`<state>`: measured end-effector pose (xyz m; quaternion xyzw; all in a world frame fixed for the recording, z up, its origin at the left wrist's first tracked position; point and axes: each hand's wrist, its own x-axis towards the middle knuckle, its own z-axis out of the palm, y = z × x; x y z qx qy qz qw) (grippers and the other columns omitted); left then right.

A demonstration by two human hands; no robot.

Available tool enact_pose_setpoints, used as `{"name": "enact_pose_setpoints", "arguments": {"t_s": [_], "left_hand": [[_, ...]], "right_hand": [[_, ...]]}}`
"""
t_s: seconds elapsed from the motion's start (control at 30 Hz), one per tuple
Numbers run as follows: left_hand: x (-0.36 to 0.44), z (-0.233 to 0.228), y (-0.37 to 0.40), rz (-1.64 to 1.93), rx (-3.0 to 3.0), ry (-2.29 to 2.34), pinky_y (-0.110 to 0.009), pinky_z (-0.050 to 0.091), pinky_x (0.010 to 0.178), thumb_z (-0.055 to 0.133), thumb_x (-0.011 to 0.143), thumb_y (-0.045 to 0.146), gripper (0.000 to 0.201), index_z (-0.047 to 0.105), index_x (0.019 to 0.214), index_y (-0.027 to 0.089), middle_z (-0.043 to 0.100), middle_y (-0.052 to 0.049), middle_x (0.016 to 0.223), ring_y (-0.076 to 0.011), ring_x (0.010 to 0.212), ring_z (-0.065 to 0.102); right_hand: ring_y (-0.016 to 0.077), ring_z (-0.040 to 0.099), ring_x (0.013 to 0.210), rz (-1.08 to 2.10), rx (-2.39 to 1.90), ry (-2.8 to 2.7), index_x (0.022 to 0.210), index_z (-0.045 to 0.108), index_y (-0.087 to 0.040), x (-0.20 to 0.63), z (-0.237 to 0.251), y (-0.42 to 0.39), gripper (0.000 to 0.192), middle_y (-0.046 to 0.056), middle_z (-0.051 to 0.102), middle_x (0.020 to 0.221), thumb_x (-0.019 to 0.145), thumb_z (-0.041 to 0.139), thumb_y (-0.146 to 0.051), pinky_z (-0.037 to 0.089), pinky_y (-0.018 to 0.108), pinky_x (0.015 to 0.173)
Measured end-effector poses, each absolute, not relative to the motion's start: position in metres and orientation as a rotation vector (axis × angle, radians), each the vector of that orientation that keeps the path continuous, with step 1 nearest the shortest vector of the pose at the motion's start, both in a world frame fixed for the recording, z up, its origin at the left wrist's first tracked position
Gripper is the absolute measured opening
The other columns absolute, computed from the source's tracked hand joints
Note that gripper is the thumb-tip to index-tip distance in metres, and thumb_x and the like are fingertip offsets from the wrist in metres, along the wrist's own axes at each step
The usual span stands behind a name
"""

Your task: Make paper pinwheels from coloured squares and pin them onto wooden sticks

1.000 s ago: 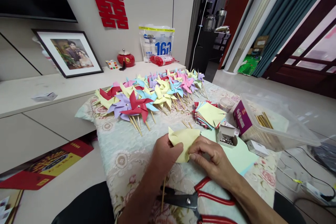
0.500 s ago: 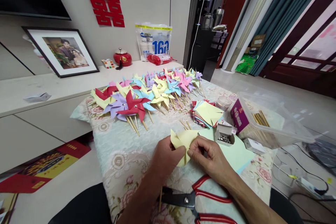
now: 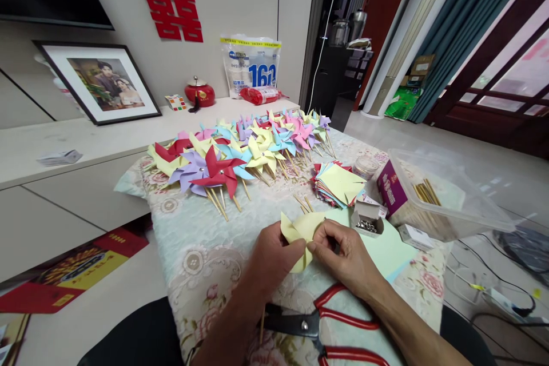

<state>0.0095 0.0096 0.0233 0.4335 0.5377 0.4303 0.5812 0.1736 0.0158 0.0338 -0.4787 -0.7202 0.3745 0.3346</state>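
Currently, left hand (image 3: pixel 274 257) and right hand (image 3: pixel 349 257) are pinching a partly folded yellow paper (image 3: pixel 294 230) above the tablecloth (image 3: pixel 229 240); many finished pinwheels (image 3: pixel 262 155) are lying beyond, a slit-paper stack (image 3: pixel 338 182) waiting.

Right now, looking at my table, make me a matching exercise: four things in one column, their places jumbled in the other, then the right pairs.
Things:
1. Red-handled shears
2. Folded yellow paper
3. Small metal pieces
4. Red lidded pot

Places:
A. On the white cabinet top
B. Inside the small open box
C. Lying on the flowered tablecloth
D. Held by the left hand and right hand

Pairs: 1-C, 2-D, 3-B, 4-A
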Motion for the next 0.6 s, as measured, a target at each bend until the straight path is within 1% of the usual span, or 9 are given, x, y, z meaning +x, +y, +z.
{"name": "enact_pose_setpoints", "arguments": {"t_s": [0.23, 0.43, 0.6], "left_hand": [[0.0084, 0.0202, 0.01, 0.996, 1.059, 1.256, -0.024, 0.04, 0.054, 0.064, 0.064, 0.022, 0.013, 0.063, 0.075, 0.015, 0.06, 0.002, 0.066, -0.0134, 0.059, 0.052], [0.0071, 0.021, 0.0098, 0.976, 1.098, 1.275, -0.023, 0.039, 0.053, 0.061, 0.065, 0.02, 0.012, 0.064, 0.074, 0.014, 0.059, 0.002, 0.065, -0.0126, 0.059, 0.049], [0.0039, 0.0225, 0.0102, 0.962, 1.115, 1.251, -0.024, 0.042, 0.055, 0.059, 0.065, 0.019, 0.014, 0.066, 0.076, 0.014, 0.063, 0.001, 0.066, -0.0149, 0.062, 0.054]], "right_hand": [[0.0138, 0.043, 0.06, 0.99, -1.245, -1.872, 0.065, 0.052, -0.02, 0.1732, 0.0339, 0.0162, 0.026, -0.002, 0.048, 0.063, 0.085, 0.06, -0.033, 0.032, 0.026, 0.055], [0.0121, 0.039, 0.056, 1.072, -1.25, -1.823, 0.065, 0.055, -0.019, 0.1721, 0.0339, 0.0161, 0.027, -0.002, 0.048, 0.062, 0.084, 0.062, -0.036, 0.029, 0.025, 0.052], [0.0117, 0.038, 0.054, 1.128, -1.208, -1.772, 0.065, 0.058, -0.018, 0.174, 0.0328, 0.0142, 0.03, -0.002, 0.049, 0.061, 0.084, 0.066, -0.04, 0.029, 0.026, 0.051]]}}
